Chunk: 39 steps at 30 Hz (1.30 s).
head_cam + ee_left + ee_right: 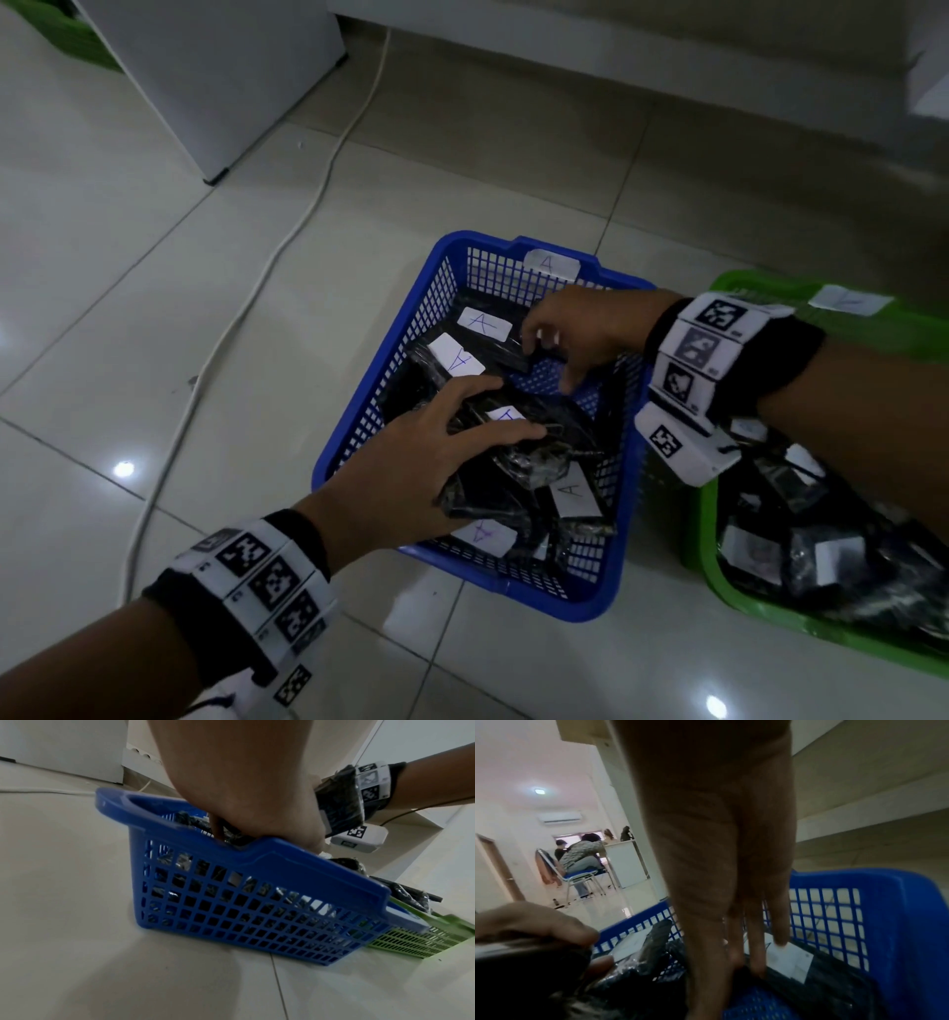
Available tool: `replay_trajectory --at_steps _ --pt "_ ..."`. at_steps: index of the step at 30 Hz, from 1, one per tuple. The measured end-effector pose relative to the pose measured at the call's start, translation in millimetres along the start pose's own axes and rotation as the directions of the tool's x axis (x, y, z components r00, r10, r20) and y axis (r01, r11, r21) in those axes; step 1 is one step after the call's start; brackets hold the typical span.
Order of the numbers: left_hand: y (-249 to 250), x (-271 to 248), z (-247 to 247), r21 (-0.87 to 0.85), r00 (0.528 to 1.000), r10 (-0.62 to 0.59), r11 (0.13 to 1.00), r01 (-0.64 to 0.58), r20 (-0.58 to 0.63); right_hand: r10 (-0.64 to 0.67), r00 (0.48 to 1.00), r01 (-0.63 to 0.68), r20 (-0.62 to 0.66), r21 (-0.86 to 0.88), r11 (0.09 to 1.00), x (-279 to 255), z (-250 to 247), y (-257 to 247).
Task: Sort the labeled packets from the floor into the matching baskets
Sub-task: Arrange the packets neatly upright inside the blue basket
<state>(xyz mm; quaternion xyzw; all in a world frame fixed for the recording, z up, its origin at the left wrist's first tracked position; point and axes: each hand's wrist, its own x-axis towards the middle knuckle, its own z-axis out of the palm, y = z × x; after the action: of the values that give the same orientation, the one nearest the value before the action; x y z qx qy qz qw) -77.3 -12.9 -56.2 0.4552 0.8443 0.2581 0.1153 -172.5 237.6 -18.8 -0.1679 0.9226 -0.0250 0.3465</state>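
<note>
A blue basket [359,411] tagged "A" stands on the floor and holds several black packets with white "A" labels. My left hand [508,411] reaches in from the near side and grips a black packet [513,462] on the pile, fingers over it and thumb beside its label. My right hand [552,362] comes in from the right. Its fingertips [757,965] touch the edge of a labelled black packet [513,354] at the far side, with the thumb held apart over bare basket floor. In the left wrist view my palm hides the inside of the blue basket [282,858].
A green basket [703,539] with more black packets stands right against the blue one. A white cable [287,241] runs across the tiles to the left. A white cabinet [215,77] stands at the back left. People sit far off [580,854].
</note>
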Motion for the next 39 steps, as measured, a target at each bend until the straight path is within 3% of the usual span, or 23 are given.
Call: replay_trajectory --at_steps 2,4,7,12,18,20,23,25,27,30,32,35,39 --pt "1.4 -1.0 -1.2 0.018 1.000 -0.010 1.000 0.011 -0.021 -0.017 0.966 0.012 0.256 0.023 1.000 -8.9 3.9 -8.5" --pt "1.9 -2.9 -2.4 0.021 0.999 -0.004 1.000 0.005 -0.051 -0.011 0.929 0.010 0.371 0.004 1.000 -13.1 19.3 -11.2" --pt "1.5 -6.8 -1.8 -0.006 0.998 -0.003 1.000 0.003 -0.060 -0.057 0.948 0.039 0.315 0.062 0.997 -19.8 31.7 -6.9" --pt "1.9 -10.2 0.2 -0.043 0.997 -0.039 0.998 0.037 -0.064 -0.077 0.952 0.026 0.296 0.171 0.985 -25.5 10.7 0.2" --pt "2.3 -7.4 -9.2 0.120 1.000 -0.017 0.993 0.018 -0.003 -0.040 0.998 0.058 -0.048 0.470 0.881 -37.5 -17.5 17.2" --pt "3.8 -4.2 -18.2 0.169 1.000 -0.009 0.986 0.007 0.012 -0.020 0.995 0.059 -0.095 0.428 0.902 -35.4 -24.9 23.5" --pt "4.4 0.7 -30.3 0.138 1.000 -0.003 0.990 0.000 0.023 -0.033 0.989 0.055 -0.146 0.144 0.988 -32.4 -32.2 22.7" --pt "4.4 3.2 -34.0 0.095 1.000 0.004 0.995 -0.006 0.021 -0.029 0.982 0.043 -0.184 0.072 0.996 -30.1 -33.8 18.8" --pt "5.5 5.0 -35.0 0.008 1.000 0.009 1.000 -0.009 0.028 0.000 0.982 0.018 -0.190 0.094 0.995 -27.4 -31.2 16.1" --pt "7.8 8.7 -36.5 -0.158 0.995 -0.029 0.987 0.044 0.097 0.095 0.992 -0.061 -0.086 0.335 0.940 -22.3 -17.7 15.3" --pt "6.7 11.9 -38.1 -0.221 0.994 -0.048 0.973 0.069 0.101 0.127 0.988 -0.100 -0.082 0.272 0.957 -15.7 -4.9 15.4" --pt "9.1 19.4 -40.7 -0.301 0.993 -0.116 0.946 0.115 0.015 0.136 0.979 -0.117 -0.150 0.129 0.985 -6.8 10.7 19.5" --pt "8.1 43.8 -43.6 -0.261 0.938 -0.340 0.914 0.311 -0.070 0.156 0.970 -0.106 -0.185 0.255 0.961 -6.6 9.6 28.4"
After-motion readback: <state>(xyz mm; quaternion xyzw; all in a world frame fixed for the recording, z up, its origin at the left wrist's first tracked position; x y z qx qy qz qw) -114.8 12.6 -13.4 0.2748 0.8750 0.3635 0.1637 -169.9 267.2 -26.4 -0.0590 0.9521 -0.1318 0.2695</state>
